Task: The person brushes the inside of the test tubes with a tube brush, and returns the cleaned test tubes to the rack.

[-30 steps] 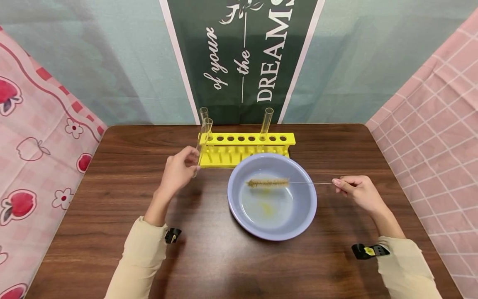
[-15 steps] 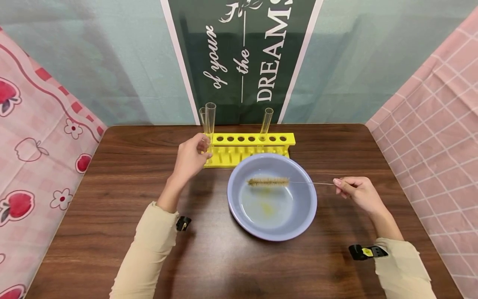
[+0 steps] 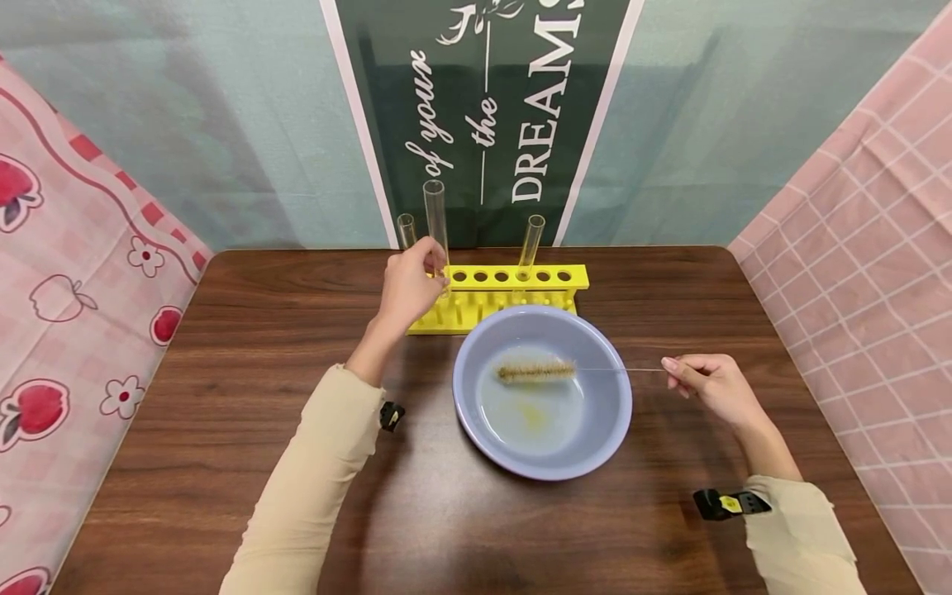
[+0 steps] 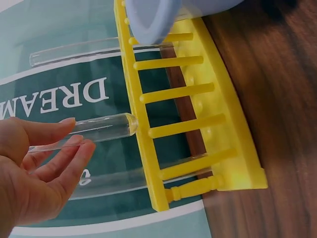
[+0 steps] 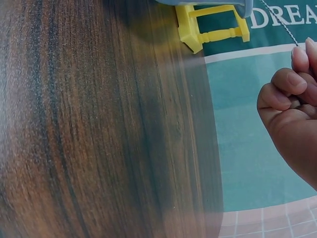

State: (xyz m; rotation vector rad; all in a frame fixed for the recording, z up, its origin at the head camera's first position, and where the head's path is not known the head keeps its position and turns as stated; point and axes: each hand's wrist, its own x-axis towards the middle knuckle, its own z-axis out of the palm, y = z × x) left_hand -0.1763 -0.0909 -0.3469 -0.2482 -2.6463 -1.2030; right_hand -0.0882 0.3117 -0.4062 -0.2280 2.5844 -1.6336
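Observation:
My left hand (image 3: 411, 283) pinches a clear glass test tube (image 3: 435, 211) upright above the left part of a yellow test tube rack (image 3: 483, 281). In the left wrist view the rounded bottom of that test tube (image 4: 114, 127) is right at the rack's top bar (image 4: 141, 109). Two more test tubes stand in the rack, one at the left end (image 3: 406, 230) and one right of the middle (image 3: 531, 240). My right hand (image 3: 710, 384) pinches the thin twisted wire handle of a test tube brush (image 3: 537, 373), whose tan bristles lie over the basin.
A round blue-purple basin (image 3: 468, 421) with shallow, yellow-tinged water stands in front of the rack on the dark wood table (image 3: 476, 529). A green and teal cloth (image 3: 706, 124) hangs behind, with pink patterned cloths (image 3: 878, 215) at the sides.
My left hand has carried the test tube right and up, from beside the rack's left end to above its holes, turning it upright. The brush has dipped slightly lower in the basin.

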